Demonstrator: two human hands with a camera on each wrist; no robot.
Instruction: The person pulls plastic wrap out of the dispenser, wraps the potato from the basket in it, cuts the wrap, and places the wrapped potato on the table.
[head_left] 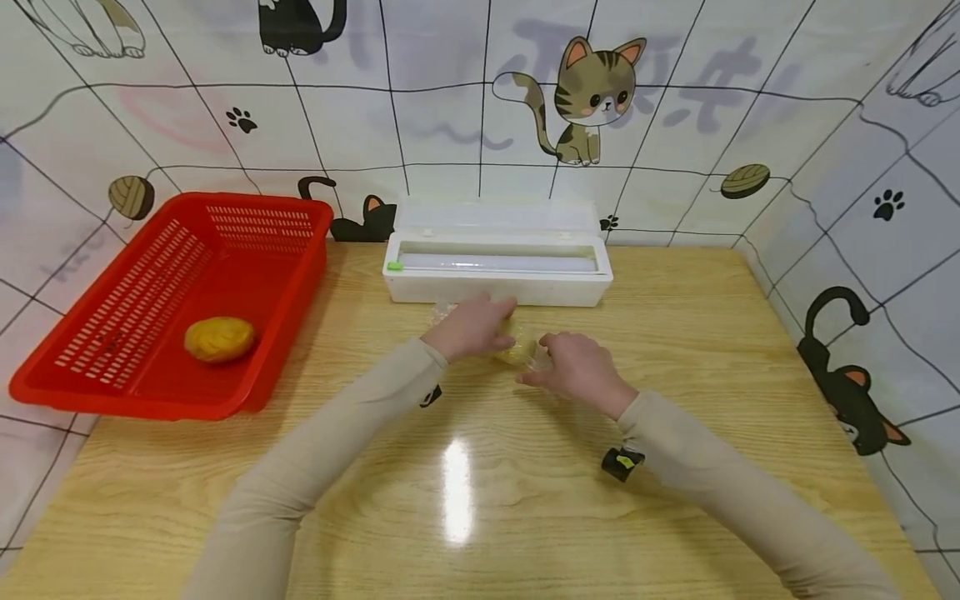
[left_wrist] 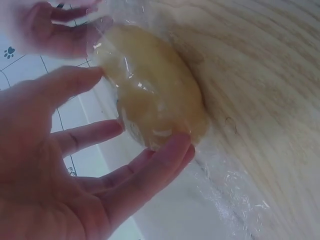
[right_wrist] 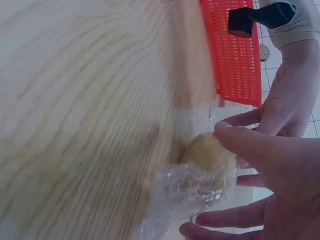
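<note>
A pale yellow potato (left_wrist: pixel 155 85) lies on the table, wrapped in clear cling film (right_wrist: pixel 187 185) that trails out at its ends. My left hand (head_left: pixel 471 327) is at its left, fingertips touching the wrapped surface with the fingers fairly straight. From the right, my right hand (head_left: pixel 581 371) reaches in, and its thumb rests against the potato in the right wrist view. Its other fingers spread beside the film. In the head view both hands partly cover the potato. Just behind stands a white cling film box (head_left: pixel 495 290), its lid raised and a roll inside.
On the left, a red plastic basket (head_left: pixel 262 379) holds another yellow potato-like item (head_left: pixel 220 339). The box has a green slider (head_left: pixel 394 267) at its left end. Cat-patterned sheeting (head_left: pixel 442 125) stands behind and beside the wooden table (head_left: pixel 360 500).
</note>
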